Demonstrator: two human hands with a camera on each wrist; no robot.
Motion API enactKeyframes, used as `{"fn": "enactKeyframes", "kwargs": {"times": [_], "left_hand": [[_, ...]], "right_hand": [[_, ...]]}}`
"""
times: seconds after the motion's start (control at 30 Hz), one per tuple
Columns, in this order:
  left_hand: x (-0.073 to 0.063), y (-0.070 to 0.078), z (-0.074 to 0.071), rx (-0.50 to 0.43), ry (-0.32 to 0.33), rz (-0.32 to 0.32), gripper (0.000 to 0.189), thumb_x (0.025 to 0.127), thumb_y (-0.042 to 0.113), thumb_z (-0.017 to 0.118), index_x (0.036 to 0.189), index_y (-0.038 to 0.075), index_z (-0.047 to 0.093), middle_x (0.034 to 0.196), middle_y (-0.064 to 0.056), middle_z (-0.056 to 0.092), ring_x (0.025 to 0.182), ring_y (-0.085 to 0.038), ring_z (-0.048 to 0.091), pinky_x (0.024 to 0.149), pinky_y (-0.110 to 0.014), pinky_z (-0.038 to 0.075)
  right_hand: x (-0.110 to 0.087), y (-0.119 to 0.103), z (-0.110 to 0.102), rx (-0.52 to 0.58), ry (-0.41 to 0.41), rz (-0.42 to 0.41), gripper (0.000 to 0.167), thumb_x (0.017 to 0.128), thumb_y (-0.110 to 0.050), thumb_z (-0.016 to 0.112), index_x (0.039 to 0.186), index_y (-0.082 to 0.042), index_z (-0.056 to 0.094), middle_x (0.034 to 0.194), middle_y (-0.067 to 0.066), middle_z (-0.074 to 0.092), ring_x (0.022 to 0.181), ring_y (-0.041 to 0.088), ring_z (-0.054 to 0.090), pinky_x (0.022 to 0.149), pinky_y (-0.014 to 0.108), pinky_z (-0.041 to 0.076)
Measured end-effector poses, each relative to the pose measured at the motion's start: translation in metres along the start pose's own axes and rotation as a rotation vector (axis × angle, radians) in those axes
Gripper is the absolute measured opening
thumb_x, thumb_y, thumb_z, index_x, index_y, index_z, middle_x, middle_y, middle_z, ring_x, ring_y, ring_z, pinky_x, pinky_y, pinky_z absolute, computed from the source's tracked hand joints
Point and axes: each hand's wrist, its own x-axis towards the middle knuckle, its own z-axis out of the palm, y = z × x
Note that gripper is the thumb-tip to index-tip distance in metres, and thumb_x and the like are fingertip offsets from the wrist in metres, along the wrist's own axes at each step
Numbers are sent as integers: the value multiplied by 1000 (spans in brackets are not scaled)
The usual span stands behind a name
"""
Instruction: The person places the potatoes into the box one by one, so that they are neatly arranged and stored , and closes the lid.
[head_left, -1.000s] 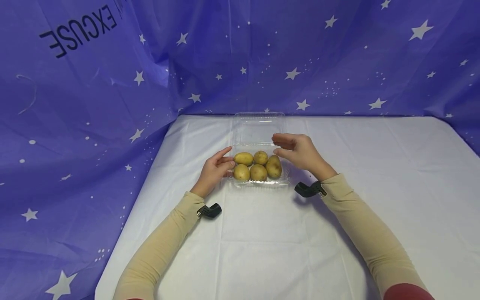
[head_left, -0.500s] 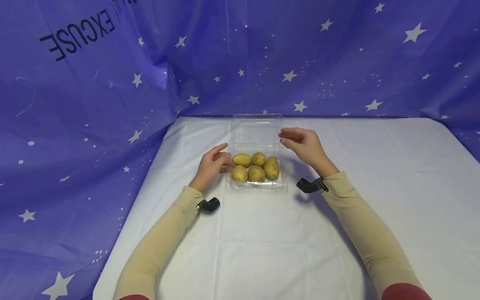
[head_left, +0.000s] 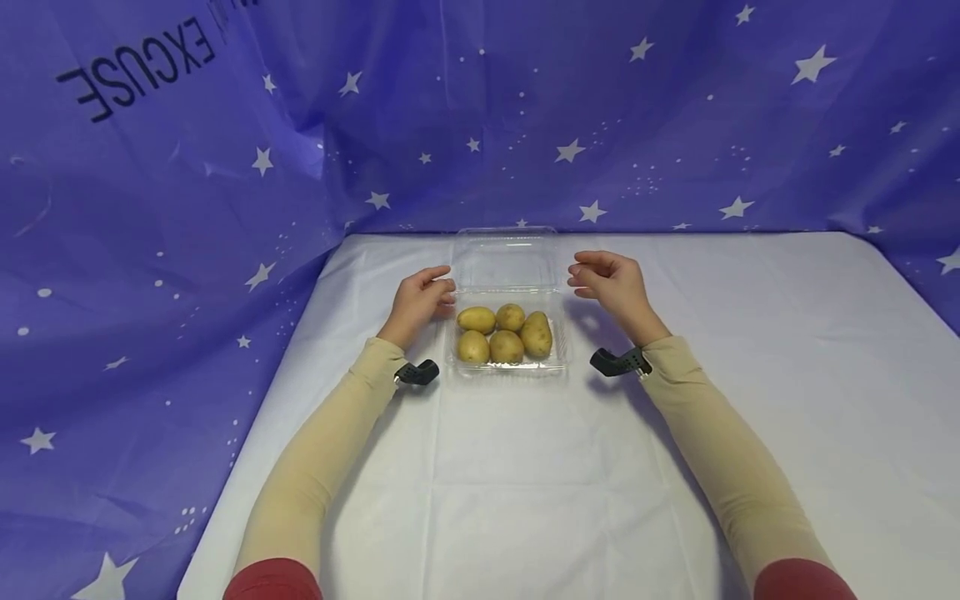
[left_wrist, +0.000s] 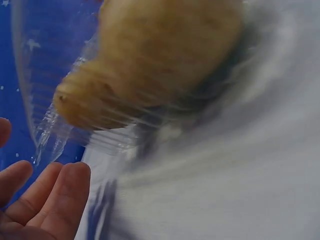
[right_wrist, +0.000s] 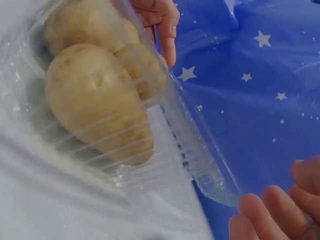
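A clear plastic clamshell box (head_left: 510, 368) lies on the white cloth with its lid (head_left: 506, 260) folded back away from the person. Inside the base sit several yellow-brown potatoes (head_left: 536, 335). Left of the hinge is the left hand (head_left: 417, 302), fingers loosely bent and holding nothing; its fingertips (left_wrist: 76, 172) are close by the plastic edge. The right hand (head_left: 613, 287) hovers off the right side, a small gap from the box, with relaxed fingers and nothing in them. Seen from the right wrist, the left hand's fingers (right_wrist: 167, 30) show behind the potatoes.
White cloth (head_left: 517, 483) covers the table. A blue sheet (head_left: 525, 117) with white stars hangs behind it and down the left side. Each wrist carries a black camera mount, the left one (head_left: 417, 373) and the right one (head_left: 619, 362).
The left hand has moved up along the box's left side toward the hinge. The right hand has drawn back to the right, away from the potatoes. Box and potatoes keep their arrangement.
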Motion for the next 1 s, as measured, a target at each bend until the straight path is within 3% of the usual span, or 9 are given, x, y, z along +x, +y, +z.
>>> {"fn": "enactKeyframes", "kwargs": {"times": [0.13,0.3,0.63,1.0], "left_hand": [[5,2,-3,-57,2,-60,49,97,12,57,146,4,55,127,-21,66,89,-13,70,79,-24,65],[11,3,-5,-103,3,-100,46,100,9,55,145,2,55,110,-10,67,86,-10,68,77,-19,64],[16,5,1,-156,-14,-107,41,101,5,58,141,-3,57,86,0,67,81,-10,68,68,-14,62],[18,5,3,-168,-15,-114,42,100,3,59,141,-5,56,85,0,67,74,-6,67,66,-13,61]], "right_hand": [[4,9,1,95,3,50,42,95,3,61,133,19,51,82,-11,73,73,3,73,72,22,65],[9,17,5,151,-13,102,49,94,9,59,138,24,44,80,-10,72,72,4,73,73,20,65],[12,21,11,115,17,128,50,92,11,59,139,22,45,76,-13,70,71,0,69,70,14,62],[14,29,14,72,1,141,48,92,9,61,137,21,49,74,-17,70,72,-4,68,69,13,61]]}}
